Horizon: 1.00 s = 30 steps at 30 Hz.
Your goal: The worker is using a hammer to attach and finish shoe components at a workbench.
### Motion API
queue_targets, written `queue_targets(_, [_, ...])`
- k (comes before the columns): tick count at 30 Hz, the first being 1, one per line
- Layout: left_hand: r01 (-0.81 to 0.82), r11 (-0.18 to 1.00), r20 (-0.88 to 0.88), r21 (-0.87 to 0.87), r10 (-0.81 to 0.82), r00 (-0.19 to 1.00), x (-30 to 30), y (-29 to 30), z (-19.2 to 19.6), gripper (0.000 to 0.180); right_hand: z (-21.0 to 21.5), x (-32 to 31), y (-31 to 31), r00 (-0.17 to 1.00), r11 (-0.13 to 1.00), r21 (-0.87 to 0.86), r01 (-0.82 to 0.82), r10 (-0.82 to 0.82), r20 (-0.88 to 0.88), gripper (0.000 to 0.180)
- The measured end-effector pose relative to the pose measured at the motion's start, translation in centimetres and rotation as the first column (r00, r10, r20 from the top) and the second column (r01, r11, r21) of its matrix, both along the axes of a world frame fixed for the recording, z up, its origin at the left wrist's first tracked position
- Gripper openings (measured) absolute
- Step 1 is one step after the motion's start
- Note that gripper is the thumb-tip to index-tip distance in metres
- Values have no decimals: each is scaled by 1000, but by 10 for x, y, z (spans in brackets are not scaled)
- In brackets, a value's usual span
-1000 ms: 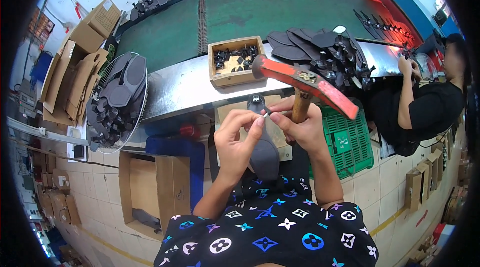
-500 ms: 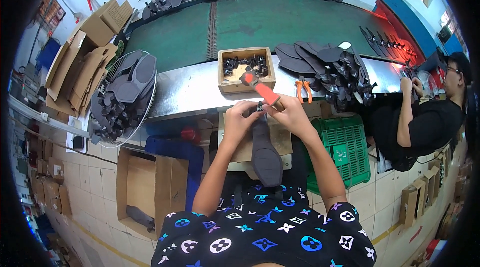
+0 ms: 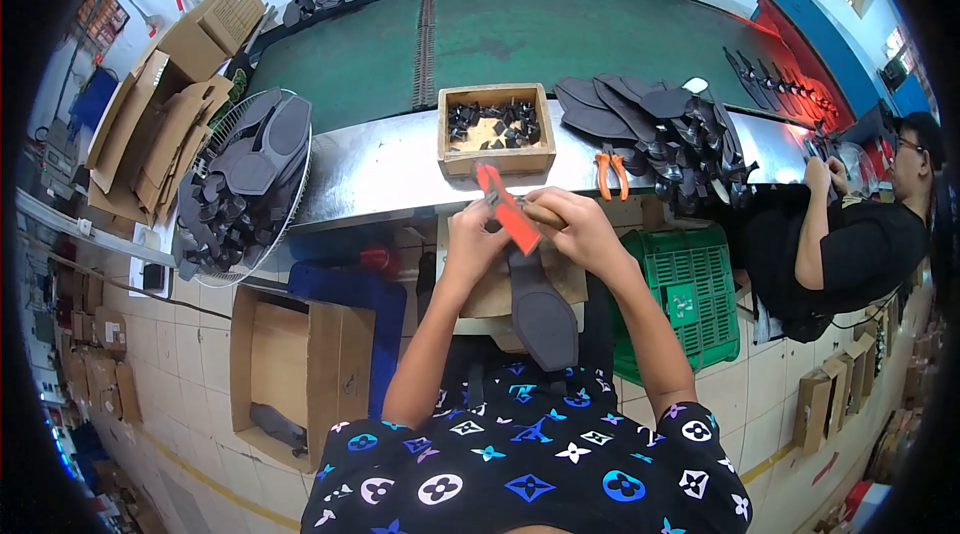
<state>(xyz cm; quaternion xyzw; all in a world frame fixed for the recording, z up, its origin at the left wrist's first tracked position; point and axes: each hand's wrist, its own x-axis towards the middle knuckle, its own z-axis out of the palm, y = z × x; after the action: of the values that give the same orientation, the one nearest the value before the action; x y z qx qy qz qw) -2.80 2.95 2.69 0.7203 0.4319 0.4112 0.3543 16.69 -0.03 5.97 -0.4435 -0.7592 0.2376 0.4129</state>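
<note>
A hammer [image 3: 515, 227] with a red head and a wooden handle is gripped in my right hand [image 3: 577, 224]. It hangs over the far end of a dark grey shoe sole [image 3: 545, 319], which lies lengthwise toward me on a work block [image 3: 487, 302]. My left hand [image 3: 474, 242] is closed at that far end of the sole, its fingertips partly hidden behind the hammer. Just beyond my hands, a wooden box [image 3: 497, 165] holds many small black parts [image 3: 520, 122].
Orange-handled pliers [image 3: 611, 174] and piled soles [image 3: 655, 124] lie on the metal bench edge [image 3: 370, 174]. A wire basket [image 3: 297, 199] of soles stands left, a green crate [image 3: 690, 284] right. Behind runs a green conveyor [image 3: 560, 44]. A co-worker [image 3: 860, 224] sits at the right.
My right hand has turned the hammer, so its wooden handle now shows and its red head slants down over the sole's far end. My left hand has stayed nearly in place.
</note>
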Motion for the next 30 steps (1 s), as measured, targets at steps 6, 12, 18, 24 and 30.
queue_targets(6, [72,995,76,71,-78,994,-5,5,-9,34,16,-7,-10,975,999,-36,17,-9,221,28])
queue_targets(12, [77,990,71,-122,-69,995,-8,10,-8,27,17,-5,-20,975,999,-4,44,-42,220,27])
queue_targets(18, [241,939,322,-246,-155,934,-12,12,-9,24,59,-14,-86,866,863,-428,269,-412,-284,39])
queue_targets(24, [254,925,367,-283,-140,920,-7,12,-6,26,51,-17,-97,963,952,-157,264,-252,92,43])
queue_targets(30, [277,902,274,-332,-189,943,-14,15,-3,23,49,-31,-101,960,952,-145,271,-278,-32,41])
